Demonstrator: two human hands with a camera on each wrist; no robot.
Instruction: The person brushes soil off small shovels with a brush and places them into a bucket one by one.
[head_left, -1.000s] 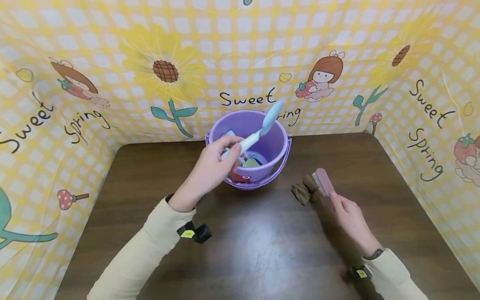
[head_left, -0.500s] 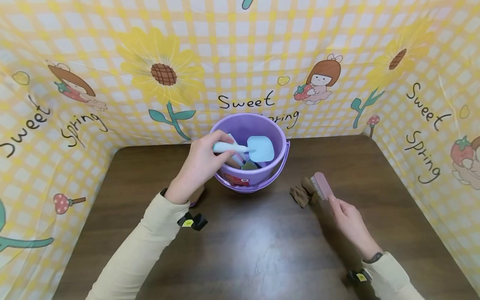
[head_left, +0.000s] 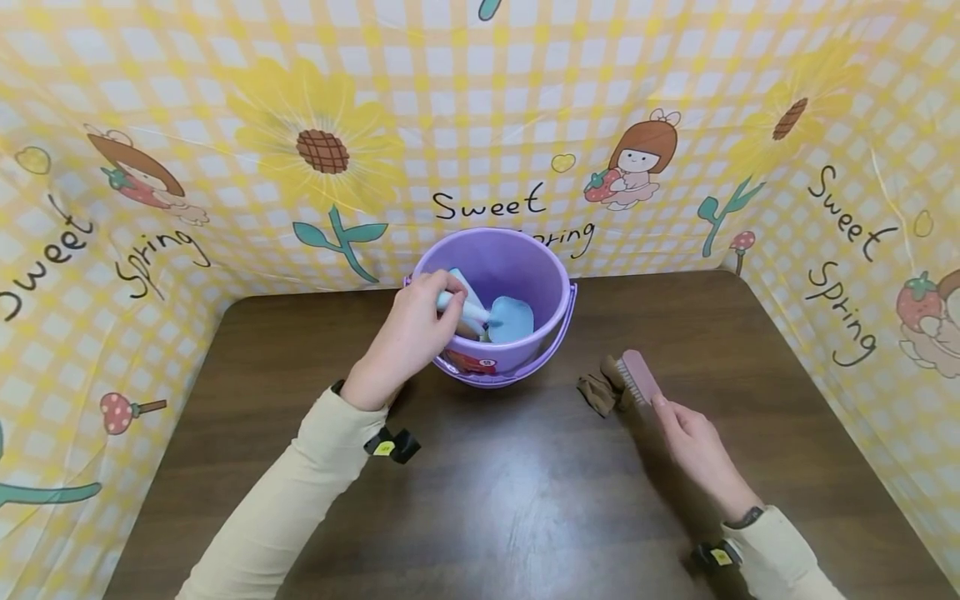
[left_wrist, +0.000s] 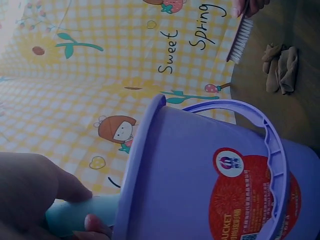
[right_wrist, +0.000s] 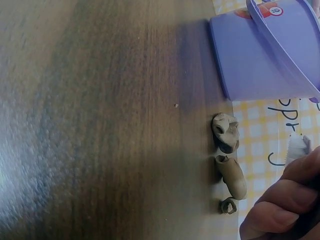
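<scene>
My left hand (head_left: 411,332) pinches the handle of a light blue toy shovel (head_left: 513,319) at the left rim of a purple bucket (head_left: 495,258). The shovel's blade is inside the bucket, above other things partly hidden there. In the left wrist view, thumb and finger hold the pale blue handle (left_wrist: 85,214) beside the bucket's rim. To the right, my right hand (head_left: 697,435) grips a pink brush (head_left: 639,377) by its end, white bristles facing left. Brown clay-like lumps (head_left: 596,394) lie on the table just left of the bristles.
The dark wooden table (head_left: 495,500) has a yellow checked cloth (head_left: 465,108) standing around its back and sides. The bucket's purple handle (head_left: 558,337) hangs down at the front right. Separate brown pieces (right_wrist: 231,177) show in the right wrist view.
My left hand has turned the shovel from pointing up above the bucket to blade down, and lowered it inside. My right hand with the brush has stayed almost still.
</scene>
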